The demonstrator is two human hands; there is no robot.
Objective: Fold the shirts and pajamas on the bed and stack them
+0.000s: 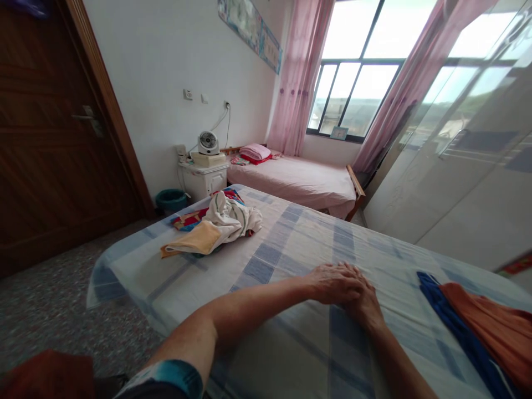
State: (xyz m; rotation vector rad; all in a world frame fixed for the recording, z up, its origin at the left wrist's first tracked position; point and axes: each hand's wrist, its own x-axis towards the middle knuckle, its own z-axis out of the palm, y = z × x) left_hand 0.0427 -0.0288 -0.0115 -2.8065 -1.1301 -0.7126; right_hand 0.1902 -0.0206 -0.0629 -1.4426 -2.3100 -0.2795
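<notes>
My left hand [330, 283] lies across my right hand [364, 305], its fingers stretched out over it. Both rest on a blue-and-white checked cloth [260, 269] spread over a wide flat surface. The right hand looks flat, though its fingers are partly covered by the left. I see nothing held in either one. To the right lie an orange garment [486, 316] and a dark blue garment [453, 324], side by side and overlapping. A rumpled white cloth item [233, 219] with a yellow cloth part [195, 238] lies farther off to the left, over a red-and-blue patterned cloth [189, 220].
Beyond the checked cloth stands a bed [295, 177] with pink bedding, under a window. A white nightstand [203, 180] carries a small fan [208, 143]; a teal bin [171, 200] is beside it. A wooden door [54, 138] is at left, glossy cabinets [465, 183] at right.
</notes>
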